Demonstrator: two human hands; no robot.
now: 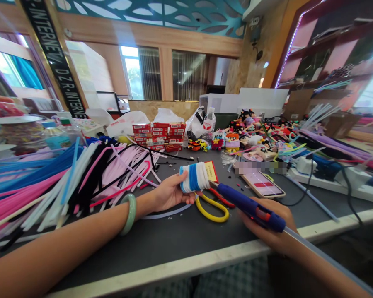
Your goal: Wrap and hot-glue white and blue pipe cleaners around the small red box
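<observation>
Left forearm (71, 244) ran in closest, left hand (170, 193) curled round the roll (192, 178) above the table (174, 238), probably angling its end for easy access. Right hand (269, 237) was clamped on the glue gun (245, 203), nozzle (213, 183) at that end; scissors (218, 219) sat just below, within reach.

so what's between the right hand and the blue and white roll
The blue glue gun, held in the right hand, spans it in the head view, its nozzle at the roll; a yellow handle lies below.
</observation>
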